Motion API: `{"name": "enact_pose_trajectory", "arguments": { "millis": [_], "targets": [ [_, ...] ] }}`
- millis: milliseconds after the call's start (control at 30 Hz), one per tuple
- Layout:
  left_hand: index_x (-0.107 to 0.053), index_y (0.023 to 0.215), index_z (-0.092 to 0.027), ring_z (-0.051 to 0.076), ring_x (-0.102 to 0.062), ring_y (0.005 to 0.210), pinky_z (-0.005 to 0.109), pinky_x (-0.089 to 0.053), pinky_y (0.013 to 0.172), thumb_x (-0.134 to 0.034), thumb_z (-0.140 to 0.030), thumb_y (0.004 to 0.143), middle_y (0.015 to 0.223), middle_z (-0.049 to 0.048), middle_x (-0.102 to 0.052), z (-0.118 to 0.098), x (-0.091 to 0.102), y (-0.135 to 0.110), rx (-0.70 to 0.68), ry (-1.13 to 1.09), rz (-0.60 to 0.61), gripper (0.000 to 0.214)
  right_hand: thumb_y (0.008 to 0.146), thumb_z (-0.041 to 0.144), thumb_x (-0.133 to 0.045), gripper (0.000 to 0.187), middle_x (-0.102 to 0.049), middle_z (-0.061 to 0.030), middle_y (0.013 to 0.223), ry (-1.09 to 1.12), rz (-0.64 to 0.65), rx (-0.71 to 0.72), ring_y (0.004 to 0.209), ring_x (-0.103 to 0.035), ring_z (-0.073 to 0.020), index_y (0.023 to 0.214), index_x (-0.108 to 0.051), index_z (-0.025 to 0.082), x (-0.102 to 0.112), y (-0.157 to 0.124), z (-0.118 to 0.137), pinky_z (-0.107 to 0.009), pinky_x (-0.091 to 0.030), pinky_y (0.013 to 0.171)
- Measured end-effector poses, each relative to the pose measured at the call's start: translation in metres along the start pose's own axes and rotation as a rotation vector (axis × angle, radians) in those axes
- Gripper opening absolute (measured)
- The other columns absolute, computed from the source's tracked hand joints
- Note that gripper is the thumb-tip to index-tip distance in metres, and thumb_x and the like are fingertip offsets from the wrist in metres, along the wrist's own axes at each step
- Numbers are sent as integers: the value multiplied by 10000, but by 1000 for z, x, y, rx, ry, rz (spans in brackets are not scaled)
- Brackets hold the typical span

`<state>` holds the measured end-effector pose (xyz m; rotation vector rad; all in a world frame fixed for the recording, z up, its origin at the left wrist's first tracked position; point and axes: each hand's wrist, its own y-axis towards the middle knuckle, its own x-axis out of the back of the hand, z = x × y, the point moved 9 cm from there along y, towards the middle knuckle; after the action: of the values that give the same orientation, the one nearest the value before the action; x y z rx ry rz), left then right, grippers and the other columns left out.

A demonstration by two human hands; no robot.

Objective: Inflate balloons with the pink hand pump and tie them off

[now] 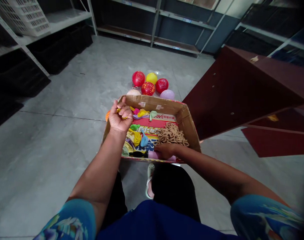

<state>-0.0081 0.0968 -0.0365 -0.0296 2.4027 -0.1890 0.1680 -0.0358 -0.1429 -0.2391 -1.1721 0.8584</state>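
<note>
A: Light, gen.?
B: Dim, cool, diffuse. Floor (54,140): soft grey sheen; sm. glare patch behind yellow balloon (151,78).
A: Shadows?
B: Deep. Under L shelf (69,16): near-black, detail lost.
A: Focus?
B: Box (188,120): fairly sharp, fine print soft. Upper-R wall (238,10): paler, hazy.
A: Edges?
B: Wide-angle stretch, lines slanted; R margin dark, blurred.

Grey floor (54,150), metal shelving (132,34), dark wall (176,32)

Number "140" (165,116), inside cardboard box (190,126), printed floor (149,123)
</note>
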Motion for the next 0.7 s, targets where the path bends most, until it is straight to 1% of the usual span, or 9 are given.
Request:
{"name": "enact_pose_trajectory", "arguments": {
  "millis": [100,133,200,233,300,400,467,567,700],
  "targets": [
    [-629,1040,-263,69,-389,482,198,-369,465,-415,-315,920,631,-9,-539,-11,1,4,-27,-5,36,251,601,202,-665,218,-647,-19,757,2,75,54,649,-568,-160,818,-661,189,9,-15,-2,-255,-434,598],
    [-630,1024,-261,62,-371,467,191,-359,460,-420,-269,916,621,-16,-533,-14,3,6,-21,-17,39,236,619,232,-669,279,-652,-31,810,36,88,72,682,-577,-171,895,-658,189,14,-24,-4,-265,-443,617],
    [-626,958,-232,48,-333,438,172,-330,440,-406,-183,913,587,-29,-503,-18,6,9,10,-92,31,230,649,276,-674,402,-649,-69,961,155,-1,92,811,-596,-208,1038,-632,183,36,-44,-10,-296,-467,702],
    [-616,918,-214,42,-320,426,163,-313,428,-393,-151,912,570,-35,-482,-20,8,11,32,-157,24,231,686,303,-662,422,-637,-78,1014,230,-26,112,860,-597,-216,1089,-614,185,44,-55,-12,-305,-476,736],
    [-582,851,-183,33,-313,408,152,-284,407,-382,-113,911,540,-47,-438,-21,10,12,78,-310,8,221,780,350,-596,408,-615,-79,1095,378,-148,134,956,-586,-223,1160,-577,201,62,-75,-14,-319,-476,814],
    [-545,832,-163,29,-326,391,154,-270,392,-398,-95,903,520,-62,-411,-17,10,12,132,-489,-9,176,828,415,-560,418,-593,-80,1132,483,-338,174,1011,-563,-239,1187,-543,201,79,-95,-3,-337,-468,843],
    [-538,848,-157,31,-341,386,160,-284,399,-410,-84,893,519,-66,-414,-13,8,10,158,-539,-6,154,838,424,-555,400,-590,-74,1118,478,-404,197,1008,-555,-239,1171,-542,202,82,-98,14,-340,-461,845],
    [-534,845,-148,35,-352,387,171,-318,419,-425,-86,881,527,-64,-424,-7,2,8,198,-547,23,130,839,410,-560,368,-597,-67,1074,433,-453,219,971,-554,-224,1142,-547,202,82,-93,39,-334,-453,837],
    [-533,813,-144,41,-325,381,185,-322,416,-468,-109,851,530,-60,-419,-3,-2,4,227,-508,45,83,842,390,-556,355,-605,-59,1021,422,-457,201,907,-559,-198,1141,-549,200,82,-82,49,-307,-453,778]
  ]
}}
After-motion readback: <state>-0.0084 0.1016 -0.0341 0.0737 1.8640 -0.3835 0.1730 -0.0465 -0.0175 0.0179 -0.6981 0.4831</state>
